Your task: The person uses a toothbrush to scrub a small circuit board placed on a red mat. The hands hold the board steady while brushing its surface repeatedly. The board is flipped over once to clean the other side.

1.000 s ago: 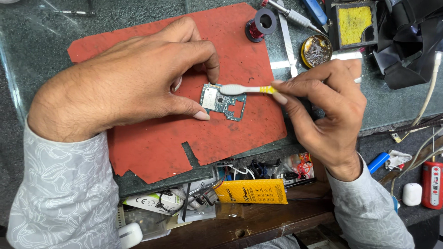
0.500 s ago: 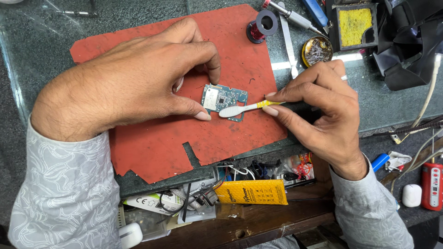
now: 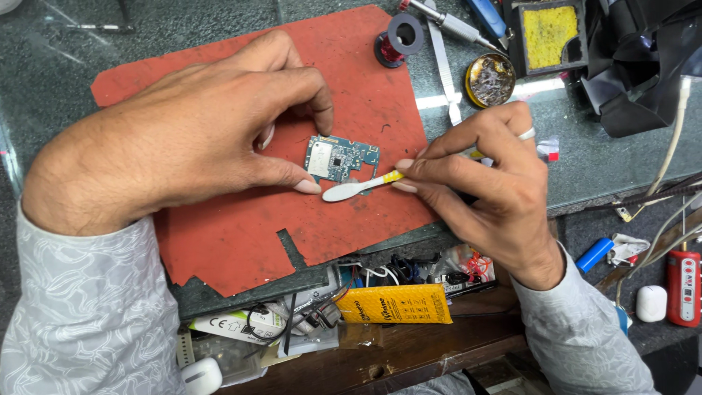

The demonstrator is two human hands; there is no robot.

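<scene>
brush head drops off the board's lower edge

nearest the camera, the wooden bench edge carries clutter: a yellow packet (image 3: pixel 395 305), tangled wires and a white box.

past it, the red work mat (image 3: pixel 241 241) lies on the glass-topped bench. the small circuit board (image 3: pixel 338 156) sits flat near the mat's middle. the left hand (image 3: pixel 197 139) arches over it, thumb tip and index fingertip pinching the board by its left side to pin it down. the right hand (image 3: pixel 490 183) holds a toothbrush (image 3: pixel 358 188) in a pen-like pinch, thumb and fingers pressed together on the yellow handle.

change: a second ago the white brush head lay across the board's upper part; half a second ago it had slid lower; now it rests just below the board's bottom edge, touching or barely clear of it, i cannot tell which. the board has not shifted. reads as one scrubbing stroke run top to bottom, so the cleaning looks underway, not finished.

farther back: a solder reel (image 3: pixel 398 36), metal tweezers (image 3: pixel 441 58), a round brass-wool tin (image 3: pixel 491 79) and a yellow sponge tray (image 3: pixel 545 33).
</scene>
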